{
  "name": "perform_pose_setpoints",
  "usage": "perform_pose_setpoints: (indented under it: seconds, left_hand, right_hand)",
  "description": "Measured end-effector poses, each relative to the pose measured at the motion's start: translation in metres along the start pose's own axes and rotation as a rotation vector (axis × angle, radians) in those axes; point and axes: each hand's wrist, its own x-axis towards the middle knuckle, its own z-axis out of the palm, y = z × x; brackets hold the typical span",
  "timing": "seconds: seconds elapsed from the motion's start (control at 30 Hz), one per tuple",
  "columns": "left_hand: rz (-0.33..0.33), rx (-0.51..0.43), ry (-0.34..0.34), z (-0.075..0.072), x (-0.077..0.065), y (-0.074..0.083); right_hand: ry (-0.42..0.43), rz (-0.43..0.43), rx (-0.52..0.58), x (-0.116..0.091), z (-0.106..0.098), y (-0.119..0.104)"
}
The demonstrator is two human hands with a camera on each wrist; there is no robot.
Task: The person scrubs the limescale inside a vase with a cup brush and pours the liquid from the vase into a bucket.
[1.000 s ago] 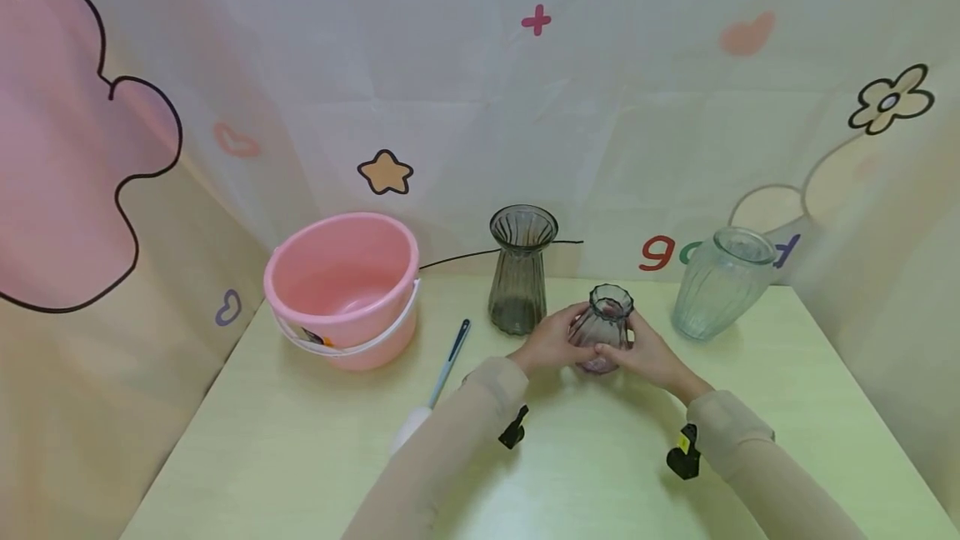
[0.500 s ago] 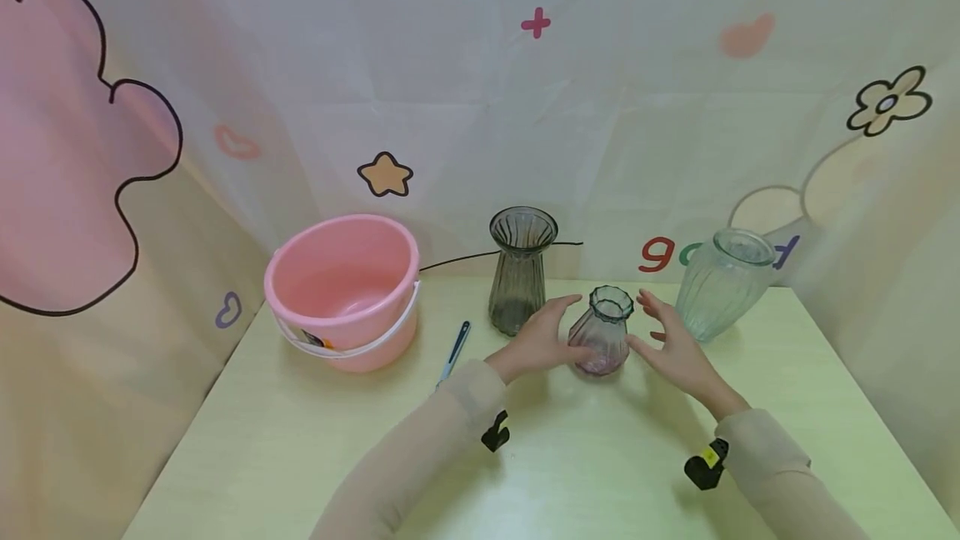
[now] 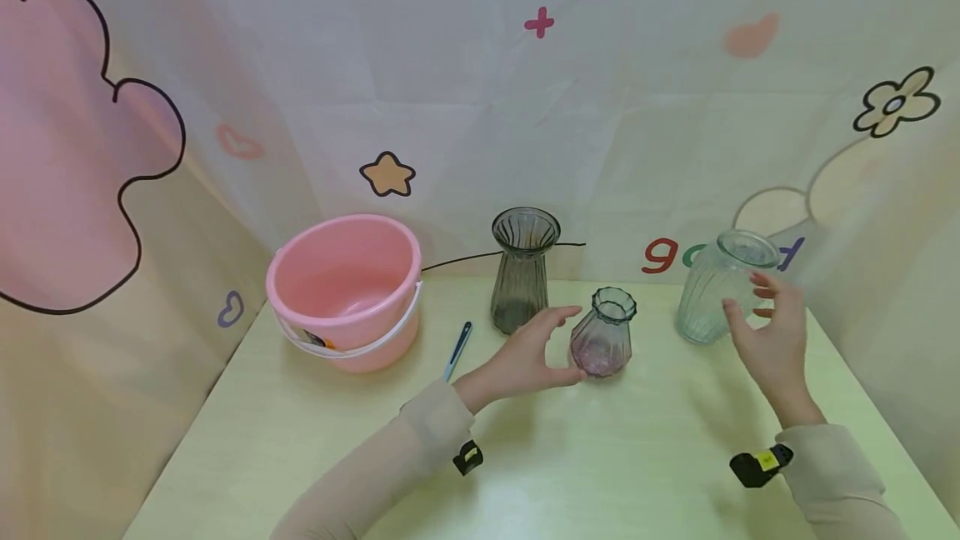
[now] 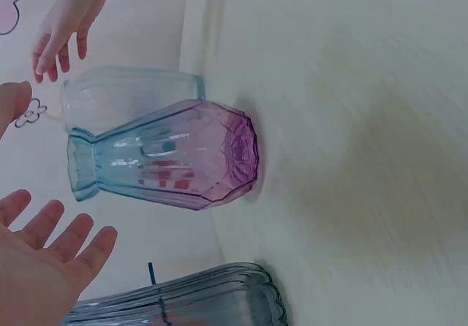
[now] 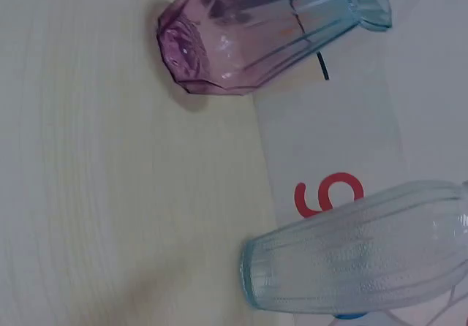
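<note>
A small faceted glass vase, bluish at the neck and purple at the base, stands upright on the table. My left hand is just left of it, fingers and thumb spread apart and nothing between them. In the left wrist view, the spread left fingers are beside the vase's neck. My right hand is at the taller pale clear vase, its loosely bent fingers overlapping that vase's right side in the head view. The right wrist view shows both the clear vase and the small vase.
Behind my left hand stands a grey flared glass vase. At the left is a pink bucket with a white handle. A dark-tipped blue handle lies on the table, partly covered by my left sleeve. A printed curtain hangs behind.
Both hands have let go of the small vase, which stays standing. The right hand has moved right to the clear vase; the left has drawn back slightly left.
</note>
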Motion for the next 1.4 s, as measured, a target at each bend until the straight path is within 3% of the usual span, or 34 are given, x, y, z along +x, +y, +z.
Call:
perform_pose_setpoints:
  seconds: [0.07,0.13,0.27,0.43,0.67,1.03,1.4]
  left_hand:
    - [0.032,-0.018,-0.004,0.000,-0.005,0.002]
    - [0.053,-0.036,-0.018,0.002,-0.010,0.003]
    - [0.043,-0.065,-0.064,0.008,-0.017,0.003]
    - [0.013,-0.104,-0.103,0.018,-0.020,0.002]
    - [-0.028,-0.201,-0.135,0.036,-0.023,0.001]
    - [-0.077,-0.296,-0.142,0.053,-0.028,-0.004]
    - [-0.122,-0.335,-0.144,0.074,-0.010,0.006]
  right_hand:
    - [0.011,0.079,0.002,0.004,-0.007,0.006]
    - [-0.030,0.157,0.006,0.009,-0.012,0.013]
    - [-0.204,0.254,0.071,0.019,-0.016,0.030]
    - [-0.378,0.300,0.178,0.027,-0.011,0.050]
    - [-0.500,0.330,0.207,0.033,-0.004,0.062]
    - [-0.501,0.410,0.190,0.031,0.007,0.072]
    - [-0.361,0.391,0.139,0.033,0.008,0.067]
